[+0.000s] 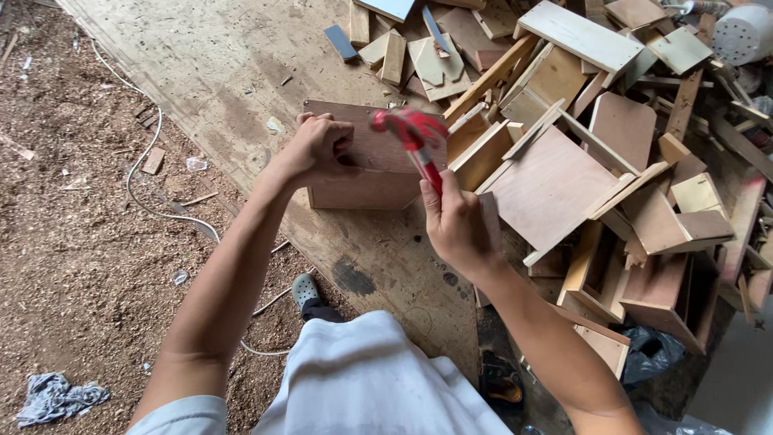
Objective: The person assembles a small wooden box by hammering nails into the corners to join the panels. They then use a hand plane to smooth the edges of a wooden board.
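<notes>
A brown wooden box [366, 181] stands on a worn plywood board [241, 72]. My left hand [318, 145] presses down on the box's top left, fingers curled over its upper face. My right hand [455, 225] grips the red handle of a hammer [415, 137], whose blurred red head hovers over the box's top right corner. Whether the left fingers pinch a nail is too small to tell.
A heap of wooden offcuts and half-built boxes [580, 161] fills the right side. A sawdust floor [72, 242] with a white cable [153, 153] lies left. A grey rag [52, 399] sits bottom left, a white bucket [745, 32] top right.
</notes>
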